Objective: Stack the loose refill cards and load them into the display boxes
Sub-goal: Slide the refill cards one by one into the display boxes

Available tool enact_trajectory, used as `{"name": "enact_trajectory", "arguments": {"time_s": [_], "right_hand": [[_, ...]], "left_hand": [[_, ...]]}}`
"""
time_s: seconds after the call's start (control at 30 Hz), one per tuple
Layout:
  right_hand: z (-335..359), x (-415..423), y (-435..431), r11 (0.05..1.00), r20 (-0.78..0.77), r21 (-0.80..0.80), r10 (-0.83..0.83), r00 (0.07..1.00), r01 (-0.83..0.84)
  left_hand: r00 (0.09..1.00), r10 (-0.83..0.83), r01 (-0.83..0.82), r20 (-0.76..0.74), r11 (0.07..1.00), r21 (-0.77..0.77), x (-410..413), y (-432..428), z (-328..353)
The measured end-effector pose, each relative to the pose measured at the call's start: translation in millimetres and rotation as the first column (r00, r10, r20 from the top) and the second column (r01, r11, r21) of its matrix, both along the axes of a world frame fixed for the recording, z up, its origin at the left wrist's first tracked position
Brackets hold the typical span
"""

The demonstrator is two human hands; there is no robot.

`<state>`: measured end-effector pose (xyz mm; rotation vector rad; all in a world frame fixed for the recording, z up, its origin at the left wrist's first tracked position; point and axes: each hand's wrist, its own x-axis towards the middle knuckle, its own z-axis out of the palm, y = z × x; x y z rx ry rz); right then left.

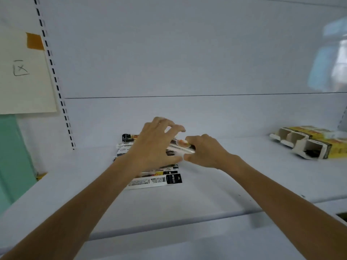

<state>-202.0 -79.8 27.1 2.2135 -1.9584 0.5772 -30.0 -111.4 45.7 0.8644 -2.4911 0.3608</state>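
Several loose refill cards (155,180) lie in an untidy pile on the white shelf (216,184), long and narrow with black ends and white printed backs. My left hand (155,145) hovers over the pile with spread, bent fingers and covers most of it. To its right, my right hand (204,152) pinches the end of one refill card (181,145), which is lifted slightly above the pile. The display boxes (308,145), yellow and white with open compartments, lie far to the right on the same shelf.
A white back panel rises behind the shelf, with a slotted upright (56,81) at the left. A paper sheet (24,76) is taped to the left. The shelf's front edge (169,224) runs below my forearms.
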Motion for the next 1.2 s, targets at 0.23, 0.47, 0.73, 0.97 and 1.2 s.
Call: {"name": "enact_trajectory", "arguments": {"time_s": [0.23,0.47,0.73,0.97,1.2], "right_hand": [[-4,-59,49,0.998,0.503,0.001,0.051,0.863,-0.059],[-17,-108,52,0.965,0.54,-0.101,-0.151,0.828,0.242],[-5,-219,69,0.968,0.415,-0.208,-0.043,0.909,0.141],[10,-397,97,0.929,0.286,-0.289,-0.145,0.947,0.229],[-33,-495,101,0.936,-0.015,-0.259,-0.252,0.968,0.239]], "left_hand": [[0.989,-0.028,0.012,0.146,0.994,0.108,-50,-12,-19],[0.974,-0.135,0.112,0.182,0.985,0.133,-131,16,-26],[0.984,-0.11,0.084,0.139,0.98,0.178,-229,37,-33],[0.997,-0.027,-0.001,0.073,0.936,0.352,-335,56,-25],[0.964,0.224,-0.254,0.145,0.938,0.235,-376,69,-41]]}}
